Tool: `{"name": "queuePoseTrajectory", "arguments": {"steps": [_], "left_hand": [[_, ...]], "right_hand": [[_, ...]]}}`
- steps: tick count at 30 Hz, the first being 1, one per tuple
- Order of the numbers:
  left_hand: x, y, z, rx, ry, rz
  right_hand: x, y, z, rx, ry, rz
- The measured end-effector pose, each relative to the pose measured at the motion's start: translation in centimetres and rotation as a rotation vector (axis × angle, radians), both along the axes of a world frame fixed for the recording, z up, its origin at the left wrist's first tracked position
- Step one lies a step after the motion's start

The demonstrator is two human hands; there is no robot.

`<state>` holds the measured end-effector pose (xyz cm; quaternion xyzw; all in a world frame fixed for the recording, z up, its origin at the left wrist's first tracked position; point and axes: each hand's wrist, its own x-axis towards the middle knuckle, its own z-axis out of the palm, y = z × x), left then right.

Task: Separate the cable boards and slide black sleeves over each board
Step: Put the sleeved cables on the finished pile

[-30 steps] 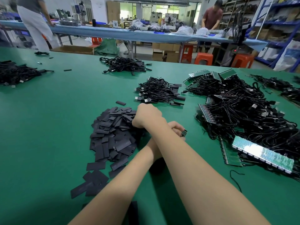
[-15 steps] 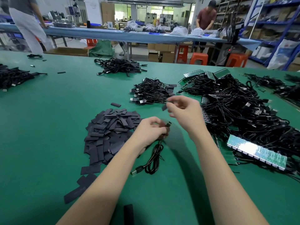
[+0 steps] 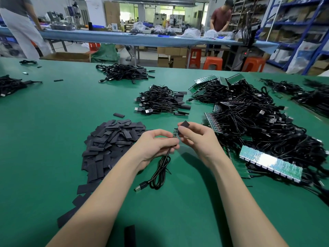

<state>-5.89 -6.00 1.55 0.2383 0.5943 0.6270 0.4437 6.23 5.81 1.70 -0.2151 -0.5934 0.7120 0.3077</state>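
Observation:
My left hand (image 3: 154,147) pinches a small green cable board (image 3: 175,133) upright, and its coiled black USB cable (image 3: 157,173) hangs down onto the green table (image 3: 44,139). My right hand (image 3: 195,138) pinches one black sleeve (image 3: 183,126) just to the right of the board's top, close to it but not over it. A heap of flat black sleeves (image 3: 112,139) lies left of my hands. A tangle of cables with joined green board strips (image 3: 270,163) fills the right side.
A pile of sleeved cables (image 3: 160,100) lies behind my hands, and another pile (image 3: 124,72) sits farther back. More cables lie at the left edge (image 3: 10,85) and far right (image 3: 311,97). Loose sleeves (image 3: 129,234) lie near the front. Two people stand at a long bench (image 3: 124,37) beyond.
My hands uncrossed: the right hand left the sleeve heap with one sleeve and came beside the board. The left hand raised the board upright.

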Motion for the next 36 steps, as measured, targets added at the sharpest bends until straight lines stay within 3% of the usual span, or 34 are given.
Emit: {"name": "queuePoseTrajectory", "arguments": {"steps": [5,12,22,36], "left_hand": [[-0.24,-0.16,-0.04,0.012,-0.057,-0.026],[-0.40,-0.56,0.23,0.019,-0.075,-0.049],[-0.49,-0.58,0.22,0.083,-0.150,-0.052],[-0.23,-0.89,0.79,0.090,-0.251,-0.129]], "right_hand": [[0.07,0.32,-0.12,0.056,-0.035,-0.027],[0.68,0.64,0.11,-0.108,0.035,0.176],[0.54,0.74,-0.02,-0.115,0.112,-0.006],[0.31,-0.07,0.34,-0.056,0.171,-0.007]]}}
